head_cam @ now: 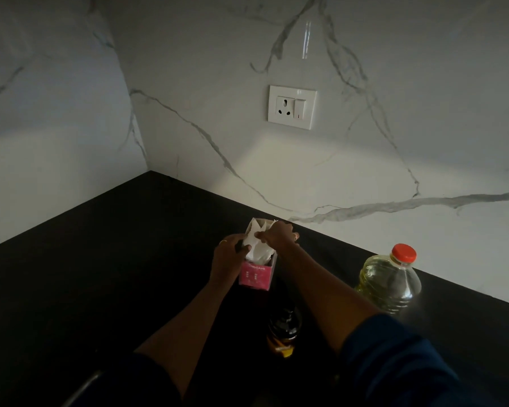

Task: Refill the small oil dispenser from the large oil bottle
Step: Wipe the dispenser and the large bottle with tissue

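Observation:
A large clear oil bottle [390, 282] with a red cap stands upright at the right on the black counter, holding yellow oil. The small dark oil dispenser [283, 330] stands near the front, between my forearms, with a little amber oil at its bottom. Behind it is a pink tissue box [254, 276]. My left hand [229, 254] grips the side of the box. My right hand [278, 235] pinches a white tissue [257, 251] sticking out of the box's top.
The black counter [130, 259] runs into a corner of white marble walls. A white socket and switch plate [292, 107] sits on the back wall. A dark rounded edge [83, 386] shows at the bottom left.

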Motion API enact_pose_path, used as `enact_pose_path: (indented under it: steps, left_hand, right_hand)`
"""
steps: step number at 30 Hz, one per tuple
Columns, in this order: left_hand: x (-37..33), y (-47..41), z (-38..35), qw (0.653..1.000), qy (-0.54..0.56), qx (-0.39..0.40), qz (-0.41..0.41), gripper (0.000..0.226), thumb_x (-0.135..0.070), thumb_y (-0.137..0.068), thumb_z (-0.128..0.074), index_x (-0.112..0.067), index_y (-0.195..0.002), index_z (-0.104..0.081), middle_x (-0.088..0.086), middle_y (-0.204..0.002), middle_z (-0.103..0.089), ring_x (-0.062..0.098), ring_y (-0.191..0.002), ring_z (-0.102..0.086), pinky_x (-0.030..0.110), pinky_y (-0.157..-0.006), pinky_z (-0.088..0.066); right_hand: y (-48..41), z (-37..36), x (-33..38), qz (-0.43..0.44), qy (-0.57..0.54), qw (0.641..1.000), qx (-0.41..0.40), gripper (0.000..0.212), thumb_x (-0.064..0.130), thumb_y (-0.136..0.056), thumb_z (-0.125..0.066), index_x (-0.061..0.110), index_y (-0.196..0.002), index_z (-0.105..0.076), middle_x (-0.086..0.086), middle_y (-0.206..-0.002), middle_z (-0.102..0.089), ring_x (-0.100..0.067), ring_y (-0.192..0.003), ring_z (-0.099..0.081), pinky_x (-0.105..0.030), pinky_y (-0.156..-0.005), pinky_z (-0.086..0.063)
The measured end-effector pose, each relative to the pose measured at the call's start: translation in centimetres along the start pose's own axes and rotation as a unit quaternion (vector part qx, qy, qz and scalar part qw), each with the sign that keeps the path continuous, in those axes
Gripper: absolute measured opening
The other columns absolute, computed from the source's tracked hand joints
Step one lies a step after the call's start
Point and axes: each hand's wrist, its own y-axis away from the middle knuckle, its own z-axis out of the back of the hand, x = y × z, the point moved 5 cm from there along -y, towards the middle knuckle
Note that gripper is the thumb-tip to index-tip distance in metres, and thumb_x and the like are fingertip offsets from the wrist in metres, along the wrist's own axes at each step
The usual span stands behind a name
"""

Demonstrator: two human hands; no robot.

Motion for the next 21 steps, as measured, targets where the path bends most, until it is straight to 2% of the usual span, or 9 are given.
enact_pose_path:
  steps: [4,7,11,12,14,17,21]
  left_hand:
    - [0.3,-0.3,-0.3,1.000,0.003,0.000,0.011,0.034,-0.022,-0.090,-0.058,-0.014,-0.123,-0.055,0.005,-0.124,-0.058,0.014,-0.112,-0.055,0.017,-0.083,-0.038]
    - [0.2,-0.4,-0.5,1.000,0.005,-0.002,0.007,0.033,-0.021,-0.090,-0.058,-0.014,-0.122,-0.057,0.005,-0.126,-0.058,0.015,-0.113,-0.054,0.019,-0.086,-0.039]
    - [-0.1,-0.4,-0.6,1.000,0.012,-0.007,-0.003,0.031,-0.018,-0.089,-0.059,-0.014,-0.119,-0.059,0.006,-0.124,-0.059,0.015,-0.111,-0.056,0.022,-0.090,-0.043]
    - [-0.1,-0.3,-0.7,1.000,0.012,-0.006,-0.004,0.031,-0.019,-0.089,-0.059,-0.013,-0.119,-0.060,0.006,-0.123,-0.059,0.014,-0.110,-0.056,0.022,-0.089,-0.043]
    - [-0.4,-0.2,-0.7,1.000,0.014,-0.005,-0.006,0.032,-0.022,-0.089,-0.059,-0.013,-0.119,-0.059,0.006,-0.123,-0.059,0.014,-0.110,-0.056,0.019,-0.086,-0.040]
    - [-0.9,0.1,-0.4,1.000,0.018,-0.018,-0.005,0.033,-0.025,-0.090,-0.057,-0.014,-0.121,-0.058,0.005,-0.127,-0.058,0.015,-0.114,-0.054,0.019,-0.087,-0.038]
    - [-1.8,1.1,0.5,0.999,0.023,-0.043,-0.016,0.034,-0.024,-0.093,-0.053,-0.012,-0.124,-0.056,0.006,-0.128,-0.058,0.016,-0.117,-0.053,0.020,-0.088,-0.036]
  right_hand:
    - [-0.4,0.3,-0.3,-0.042,-0.037,0.998,0.006,0.050,0.023,-0.081,-0.067,0.007,-0.126,-0.051,-0.015,-0.132,-0.048,-0.035,-0.123,-0.043,-0.048,-0.103,-0.035]
    - [-1.5,0.2,-0.8,-0.046,-0.071,0.996,0.004,0.046,0.023,-0.082,-0.066,0.006,-0.123,-0.053,-0.014,-0.126,-0.053,-0.032,-0.116,-0.050,-0.047,-0.102,-0.040]
    - [-0.7,1.4,-0.4,-0.025,-0.129,0.991,-0.017,0.030,0.020,-0.086,-0.060,0.002,-0.110,-0.060,-0.012,-0.110,-0.063,-0.026,-0.102,-0.060,-0.035,-0.085,-0.051]
    - [-0.3,2.0,-0.2,-0.021,-0.151,0.988,-0.027,0.026,0.019,-0.087,-0.059,0.002,-0.107,-0.060,-0.012,-0.106,-0.064,-0.026,-0.099,-0.061,-0.035,-0.085,-0.052]
    - [0.6,2.9,0.1,-0.011,-0.218,0.975,-0.045,0.021,0.017,-0.089,-0.057,0.000,-0.102,-0.060,-0.012,-0.102,-0.064,-0.025,-0.097,-0.062,-0.036,-0.089,-0.052]
    - [2.3,4.1,0.4,0.015,-0.320,0.945,-0.063,0.011,0.015,-0.086,-0.056,0.005,-0.083,-0.058,-0.012,-0.098,-0.064,-0.027,-0.094,-0.060,-0.039,-0.090,-0.051]
    - [5.0,5.3,0.4,0.038,-0.425,0.903,-0.057,0.012,0.013,-0.083,-0.057,0.011,-0.071,-0.055,-0.005,-0.082,-0.058,-0.023,-0.083,-0.055,-0.038,-0.080,-0.049]
